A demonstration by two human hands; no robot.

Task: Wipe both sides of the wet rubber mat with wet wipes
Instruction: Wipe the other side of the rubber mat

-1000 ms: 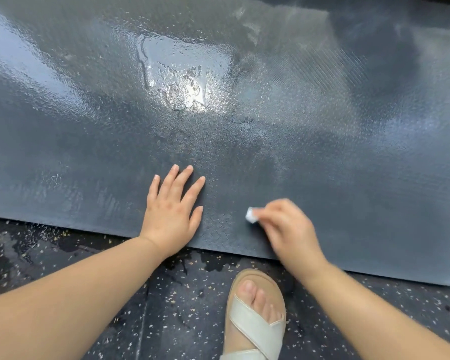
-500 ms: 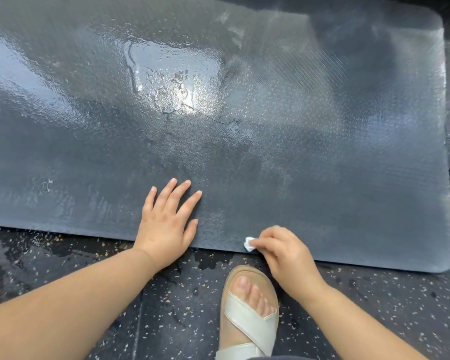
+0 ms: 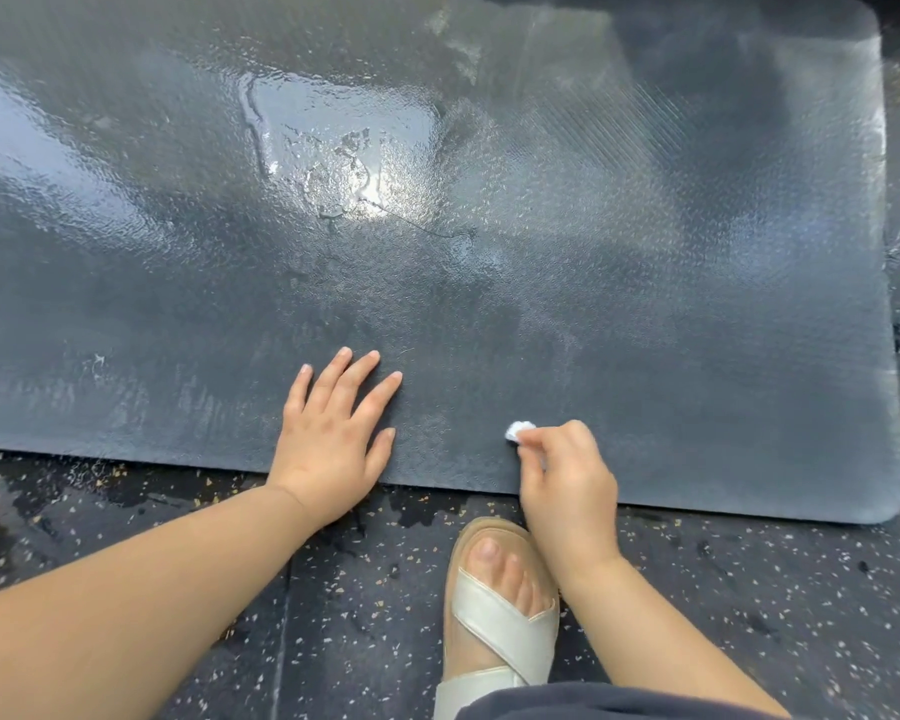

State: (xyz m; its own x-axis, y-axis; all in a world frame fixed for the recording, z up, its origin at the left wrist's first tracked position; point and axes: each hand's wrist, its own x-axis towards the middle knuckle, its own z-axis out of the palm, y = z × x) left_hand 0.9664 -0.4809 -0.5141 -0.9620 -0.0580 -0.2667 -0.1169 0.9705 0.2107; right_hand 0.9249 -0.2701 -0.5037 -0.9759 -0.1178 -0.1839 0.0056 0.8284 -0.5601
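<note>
Mat: a dark grey rubber mat (image 3: 645, 304) lies flat on the floor (image 3: 749, 589); broad and rectangular, its corners rounded; the face is finely pebbled, with faint diagonal ribbing toward the far right.
Wetness: a glossy puddle (image 3: 344, 148) sits on the mat's far middle, bright with reflected light; the near strip looks duller.
Left hand: the left hand (image 3: 333, 433) lies palm down, fingers straight and spread, pressing the mat just inside its near edge; it grasps nothing.
Right hand: the right hand (image 3: 567, 475) has its fingers curled, pinching a small crumpled white wet wipe (image 3: 519, 431) against the mat, near the near edge and apart from the left hand.
Floor: dark, wet in patches, speckled with pale flecks.
Foot: a cream sandal (image 3: 500, 621) with crossed straps and a tan sole stands on the floor just beside the mat's near edge, below the right wrist.
</note>
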